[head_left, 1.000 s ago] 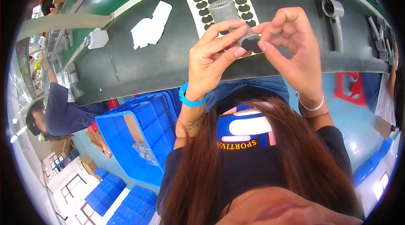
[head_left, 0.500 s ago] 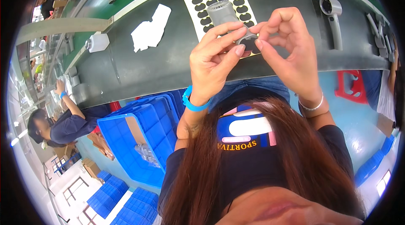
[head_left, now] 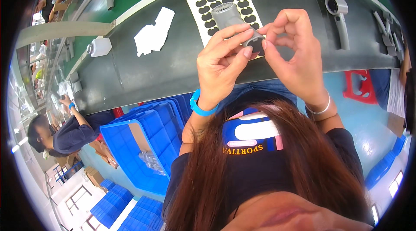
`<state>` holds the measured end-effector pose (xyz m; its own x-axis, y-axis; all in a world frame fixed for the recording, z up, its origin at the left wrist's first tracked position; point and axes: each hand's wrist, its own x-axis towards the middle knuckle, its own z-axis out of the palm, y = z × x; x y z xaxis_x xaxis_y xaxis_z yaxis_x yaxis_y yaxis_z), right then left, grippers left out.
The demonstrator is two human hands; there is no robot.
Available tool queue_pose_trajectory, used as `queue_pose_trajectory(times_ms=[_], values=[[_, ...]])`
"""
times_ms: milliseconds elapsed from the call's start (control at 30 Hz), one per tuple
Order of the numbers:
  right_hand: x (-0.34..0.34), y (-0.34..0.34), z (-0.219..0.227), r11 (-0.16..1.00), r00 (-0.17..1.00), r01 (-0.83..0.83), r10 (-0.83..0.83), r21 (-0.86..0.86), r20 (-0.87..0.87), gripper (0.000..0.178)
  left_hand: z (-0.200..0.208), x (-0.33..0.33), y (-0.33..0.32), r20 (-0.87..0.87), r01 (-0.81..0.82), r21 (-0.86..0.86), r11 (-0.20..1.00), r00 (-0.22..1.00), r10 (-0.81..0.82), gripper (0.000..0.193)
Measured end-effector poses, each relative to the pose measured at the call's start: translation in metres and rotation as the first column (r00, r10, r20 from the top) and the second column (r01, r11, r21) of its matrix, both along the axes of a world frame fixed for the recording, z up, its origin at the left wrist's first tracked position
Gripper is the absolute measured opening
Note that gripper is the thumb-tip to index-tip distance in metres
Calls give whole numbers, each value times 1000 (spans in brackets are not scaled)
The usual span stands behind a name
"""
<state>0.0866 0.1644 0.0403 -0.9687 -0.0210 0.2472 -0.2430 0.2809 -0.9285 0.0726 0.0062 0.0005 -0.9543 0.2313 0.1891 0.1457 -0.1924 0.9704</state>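
A grey handheld fan (head_left: 228, 17), its round slotted end pointing away and to the left, is held by my left hand (head_left: 219, 64) with the fingers wrapped round its near part. On the near end of the fan sits a dark sticker (head_left: 256, 46). The thumb and forefinger of my right hand (head_left: 299, 53) pinch at the right edge of this sticker; the other fingers are curled. Beneath the fan, a pale sheet (head_left: 196, 14) bearing several black stickers lies on the dark bench (head_left: 143, 73).
To the right on the bench lies another grey fan (head_left: 342, 25), with more grey parts (head_left: 388, 34) beyond. White paper (head_left: 154, 34) and a white bottle (head_left: 100, 47) lie left. Blue crates (head_left: 130, 153) stand below; a co-worker (head_left: 71, 133) works far left. A red stool (head_left: 360, 87) stands right.
My hands and the fan keep nearly the same pose, with the right hand shifted very slightly left. At the far left, the co-worker's arm has moved slightly.
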Motion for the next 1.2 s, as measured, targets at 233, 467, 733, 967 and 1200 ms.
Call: queue_pose_trajectory(times_ms=[233,467,733,967,1200], values=[[1,-2,1,1000,1000,17,-17,13,-13,34,-1,0,-2,-3,-1,0,1000,1000,1,29],[-1,-3,1,999,999,37,-37,24,-8,34,-2,-3,-2,-22,3,7,1000,1000,-3,28],[-6,4,10,919,993,103,-76,380,-86,36,-3,-4,-5,-46,-9,11,1000,999,10,26],[-24,34,27,698,923,-372,350,-612,-162,26,9,-11,-13,82,66,153,986,993,-79,27],[-2,-2,60,-433,504,-406,628,-805,-592,34,13,-23,-19,92,-16,103,995,996,6,26]])
